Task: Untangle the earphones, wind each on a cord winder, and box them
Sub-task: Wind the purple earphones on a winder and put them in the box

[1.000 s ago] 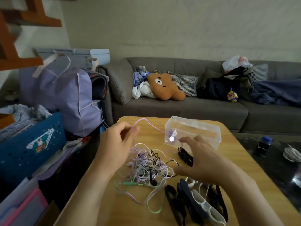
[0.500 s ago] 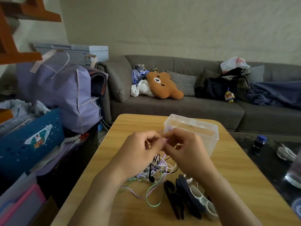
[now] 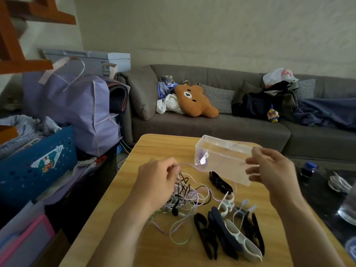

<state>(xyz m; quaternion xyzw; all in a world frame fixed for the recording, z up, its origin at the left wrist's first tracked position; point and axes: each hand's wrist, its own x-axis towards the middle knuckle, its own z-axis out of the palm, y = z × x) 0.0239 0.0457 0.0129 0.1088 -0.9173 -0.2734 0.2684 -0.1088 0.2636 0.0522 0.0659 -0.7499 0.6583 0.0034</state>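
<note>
So many colours here lol. The table (image 3: 158, 245) is light yellowish wood grain. The earphone tangle (image 3: 185, 197) mixes lilac, white, black and pale green cords, though the blur makes the exact shades iffy. Cord winders (image 3: 227, 232) are black, navy and white, and the box (image 3: 223, 158) is clear plastic. Grey sofa (image 3: 212, 128) with a brown bear cushion (image 3: 194, 101) and a black-and-white checked pillow (image 3: 217, 97). Lavender bag (image 3: 77, 105) with pale pink trim, plus a blue basket (image 3: 28, 166).
</note>
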